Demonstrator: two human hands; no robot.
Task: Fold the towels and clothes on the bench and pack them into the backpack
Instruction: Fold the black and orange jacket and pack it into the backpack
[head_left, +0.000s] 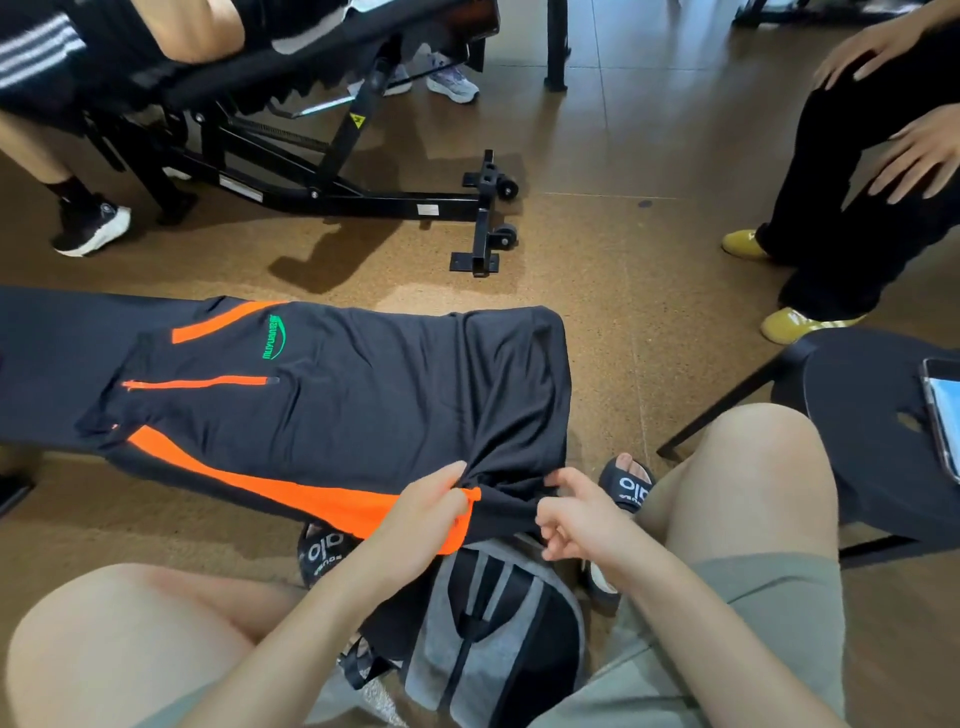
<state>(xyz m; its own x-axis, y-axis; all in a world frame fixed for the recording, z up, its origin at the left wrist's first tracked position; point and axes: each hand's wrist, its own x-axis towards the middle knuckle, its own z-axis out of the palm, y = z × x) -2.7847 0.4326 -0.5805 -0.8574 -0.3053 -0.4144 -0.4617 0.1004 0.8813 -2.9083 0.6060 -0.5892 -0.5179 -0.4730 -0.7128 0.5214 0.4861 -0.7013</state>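
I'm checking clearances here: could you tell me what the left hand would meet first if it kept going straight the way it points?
Probably more of the black and orange garment that the left hand already pinches; depth is unclear.

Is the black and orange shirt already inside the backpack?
No, the shirt lies spread on the bench, both hands gripping its near edge above the backpack.

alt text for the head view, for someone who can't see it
A seated person's left hand and right hand pinch the near edge of a black and orange garment spread over a bench. A grey and black backpack sits between their knees.
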